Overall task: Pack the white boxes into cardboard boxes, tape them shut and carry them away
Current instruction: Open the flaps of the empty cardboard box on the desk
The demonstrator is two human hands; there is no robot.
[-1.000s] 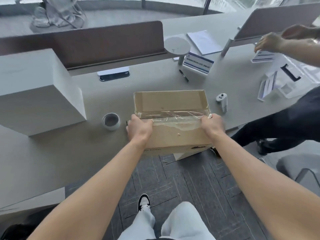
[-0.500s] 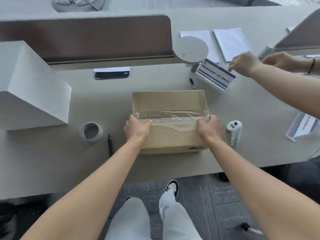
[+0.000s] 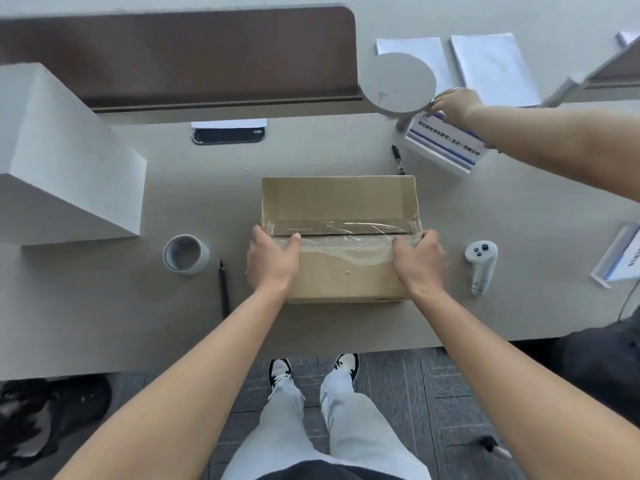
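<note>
A closed cardboard box point(image 3: 339, 202) rests on the grey desk point(image 3: 104, 306), with clear tape along its middle seam. My left hand point(image 3: 272, 261) grips the box's left end and my right hand point(image 3: 419, 261) grips its right end, thumbs on top near the tape. A roll of tape point(image 3: 186, 253) stands to the left of the box. A large white box point(image 3: 65, 157) sits at the far left of the desk.
A black pen point(image 3: 224, 289) lies between the tape roll and the box. A white controller point(image 3: 480, 265) lies to the right. Another person's hand point(image 3: 453, 103) holds a blue-and-white package point(image 3: 446, 147) at the back right. A round white lamp base point(image 3: 398, 83) and papers point(image 3: 491, 67) stand behind.
The box, held at both ends, has come from overhanging the desk's front edge to lying fully on the desk. The other person's hand has reached to the package at the back.
</note>
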